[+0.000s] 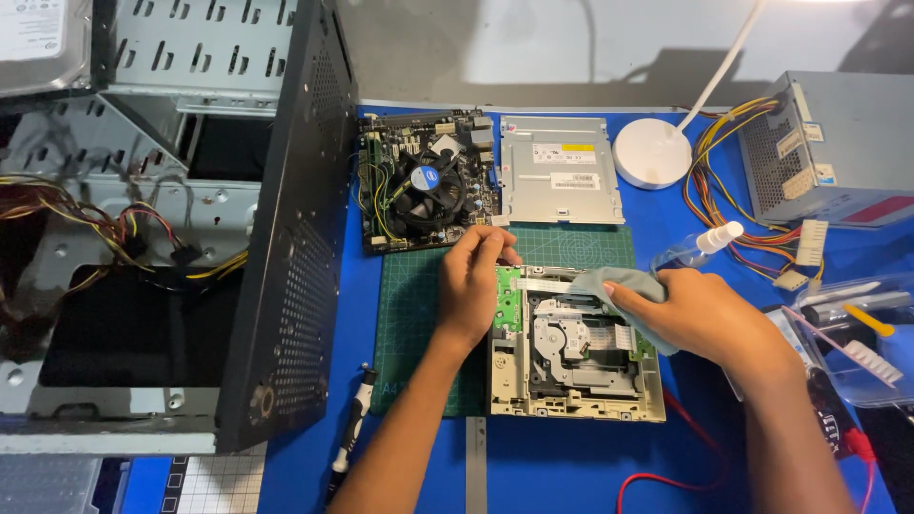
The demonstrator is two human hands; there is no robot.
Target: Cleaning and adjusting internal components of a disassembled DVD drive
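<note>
Opened optical drive (574,347) on green mat (419,314). Left hand (473,283) curled, fingertips steadying far-left corner. Right hand (700,312) closed on grey-green cloth (609,290), pressing onto drive's far right.

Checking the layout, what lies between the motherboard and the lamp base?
The closed silver optical drive lies between the motherboard and the white lamp base, in the head view.
</note>
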